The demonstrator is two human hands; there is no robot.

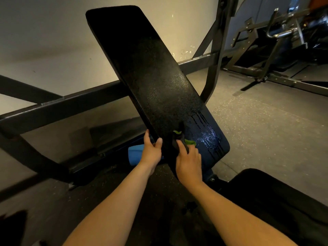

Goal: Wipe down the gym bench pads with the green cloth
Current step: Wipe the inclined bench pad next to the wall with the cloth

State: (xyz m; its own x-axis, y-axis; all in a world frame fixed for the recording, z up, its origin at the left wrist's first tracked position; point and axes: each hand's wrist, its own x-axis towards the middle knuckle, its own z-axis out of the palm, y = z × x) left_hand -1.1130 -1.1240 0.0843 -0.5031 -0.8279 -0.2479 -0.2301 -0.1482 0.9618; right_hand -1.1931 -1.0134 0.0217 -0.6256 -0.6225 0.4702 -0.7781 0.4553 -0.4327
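A long black back pad slants up and away from me, with wet streaks and droplets near its lower right end. My left hand grips the pad's lower left edge, thumb on top and fingers behind. My right hand presses a cloth against the pad's lower part; the cloth shows green at its edges and looks dark where it is bunched under my fingers. A second black pad, the seat, lies at the lower right.
Black steel frame bars run behind and left of the pad. A blue object sits under the pad beside my left hand. Another weight machine stands at the back right on speckled rubber floor.
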